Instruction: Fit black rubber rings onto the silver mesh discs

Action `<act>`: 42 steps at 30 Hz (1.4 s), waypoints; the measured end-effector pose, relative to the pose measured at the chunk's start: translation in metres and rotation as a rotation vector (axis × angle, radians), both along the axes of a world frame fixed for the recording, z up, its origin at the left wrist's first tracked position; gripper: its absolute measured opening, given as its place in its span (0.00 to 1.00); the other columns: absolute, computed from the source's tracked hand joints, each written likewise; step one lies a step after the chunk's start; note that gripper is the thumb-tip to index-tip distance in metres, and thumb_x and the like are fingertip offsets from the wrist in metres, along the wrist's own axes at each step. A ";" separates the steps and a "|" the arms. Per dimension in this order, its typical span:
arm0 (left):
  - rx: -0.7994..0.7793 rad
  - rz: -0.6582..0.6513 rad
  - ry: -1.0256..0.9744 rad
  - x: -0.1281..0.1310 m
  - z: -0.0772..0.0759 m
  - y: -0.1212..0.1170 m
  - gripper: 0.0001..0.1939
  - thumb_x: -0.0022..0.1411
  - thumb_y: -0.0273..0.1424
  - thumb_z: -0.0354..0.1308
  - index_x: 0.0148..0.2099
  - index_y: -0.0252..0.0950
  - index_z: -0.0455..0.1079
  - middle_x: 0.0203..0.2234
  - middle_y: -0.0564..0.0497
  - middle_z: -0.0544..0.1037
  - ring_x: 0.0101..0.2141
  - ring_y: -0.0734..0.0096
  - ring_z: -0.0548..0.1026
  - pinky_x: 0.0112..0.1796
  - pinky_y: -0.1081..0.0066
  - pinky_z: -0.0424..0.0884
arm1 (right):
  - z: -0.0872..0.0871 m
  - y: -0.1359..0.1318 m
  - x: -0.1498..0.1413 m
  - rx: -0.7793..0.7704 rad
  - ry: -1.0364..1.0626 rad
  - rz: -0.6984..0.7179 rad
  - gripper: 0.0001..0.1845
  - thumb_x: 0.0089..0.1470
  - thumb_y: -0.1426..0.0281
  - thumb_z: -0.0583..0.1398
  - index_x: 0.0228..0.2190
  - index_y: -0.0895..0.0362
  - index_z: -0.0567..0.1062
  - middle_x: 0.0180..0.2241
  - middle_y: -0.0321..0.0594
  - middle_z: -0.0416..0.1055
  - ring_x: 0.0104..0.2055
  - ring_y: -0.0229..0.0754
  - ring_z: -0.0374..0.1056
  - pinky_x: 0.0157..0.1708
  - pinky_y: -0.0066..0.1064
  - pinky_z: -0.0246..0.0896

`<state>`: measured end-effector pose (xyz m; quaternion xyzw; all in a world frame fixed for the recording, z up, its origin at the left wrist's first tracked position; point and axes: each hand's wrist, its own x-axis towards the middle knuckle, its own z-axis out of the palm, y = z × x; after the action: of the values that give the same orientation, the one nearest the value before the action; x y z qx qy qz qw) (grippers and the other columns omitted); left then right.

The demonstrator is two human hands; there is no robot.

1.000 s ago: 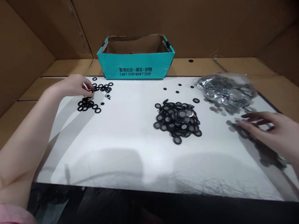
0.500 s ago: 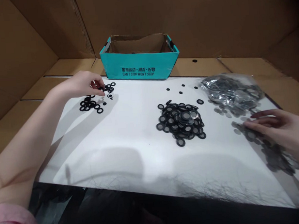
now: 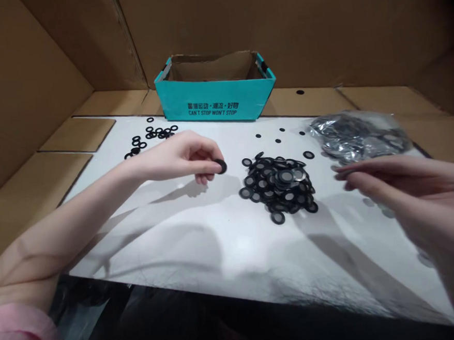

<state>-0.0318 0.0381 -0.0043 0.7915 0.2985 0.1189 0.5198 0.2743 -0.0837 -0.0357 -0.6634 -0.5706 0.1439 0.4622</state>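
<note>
My left hand (image 3: 187, 160) is over the white tabletop, left of the main pile, with a black ring (image 3: 221, 166) pinched between thumb and forefinger. Whether the ring's centre is filled cannot be seen. My right hand (image 3: 403, 194) has its thumb and forefinger pressed together right of the pile; what they hold, if anything, is too small to make out. Between the hands lies a heap of black rings with grey mesh centres (image 3: 277, 184). Loose open black rings (image 3: 158, 132) are scattered beyond my left wrist. Grey discs (image 3: 369, 202) lie partly hidden beneath my right hand.
A turquoise open box (image 3: 214, 101) stands at the back. A clear plastic bag (image 3: 359, 135) of dark and grey pieces lies at the right rear. Small black discs (image 3: 278, 141) dot the table behind the heap. Cardboard walls (image 3: 295, 30) enclose the table.
My left hand has moved right from the loose rings, carrying a black ring. My right hand has left the grey discs and moved left, toward the heap.
</note>
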 end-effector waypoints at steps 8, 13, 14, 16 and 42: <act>-0.284 -0.051 -0.139 0.024 -0.006 -0.031 0.06 0.57 0.27 0.63 0.31 0.29 0.71 0.19 0.53 0.75 0.22 0.80 0.74 0.25 0.81 0.71 | 0.010 0.009 -0.072 -0.045 0.055 0.519 0.07 0.49 0.64 0.67 0.23 0.52 0.78 0.22 0.34 0.75 0.24 0.34 0.67 0.21 0.25 0.60; -0.314 -0.072 -0.222 0.027 -0.013 -0.036 0.05 0.56 0.25 0.64 0.31 0.29 0.71 0.20 0.53 0.74 0.23 0.81 0.73 0.26 0.83 0.71 | 0.004 0.014 -0.079 0.037 0.032 0.547 0.13 0.51 0.64 0.66 0.20 0.55 0.72 0.20 0.36 0.70 0.22 0.35 0.63 0.19 0.29 0.56; -0.314 -0.073 -0.228 0.027 -0.014 -0.036 0.05 0.56 0.25 0.64 0.31 0.29 0.71 0.20 0.53 0.75 0.23 0.81 0.73 0.26 0.83 0.72 | 0.003 0.015 -0.080 0.047 0.017 0.545 0.14 0.51 0.65 0.66 0.19 0.55 0.71 0.19 0.36 0.70 0.21 0.34 0.62 0.19 0.29 0.55; -0.311 -0.073 -0.239 0.027 -0.016 -0.036 0.05 0.57 0.25 0.64 0.32 0.29 0.71 0.22 0.52 0.75 0.25 0.79 0.75 0.28 0.82 0.72 | 0.000 0.016 -0.080 0.068 -0.015 0.533 0.15 0.52 0.65 0.65 0.19 0.55 0.70 0.18 0.35 0.67 0.20 0.33 0.60 0.18 0.28 0.53; -0.294 -0.004 -0.289 0.038 -0.022 -0.048 0.11 0.60 0.32 0.64 0.33 0.31 0.68 0.21 0.55 0.73 0.21 0.81 0.72 0.23 0.82 0.69 | -0.016 0.020 -0.074 0.131 0.036 0.766 0.16 0.62 0.69 0.55 0.23 0.57 0.69 0.20 0.35 0.65 0.24 0.33 0.63 0.22 0.26 0.57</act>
<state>0.0064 -0.0100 -0.0264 0.6825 0.2333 0.1851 0.6675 0.1999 -0.0640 -0.0518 -0.3688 -0.7767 0.2810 0.4262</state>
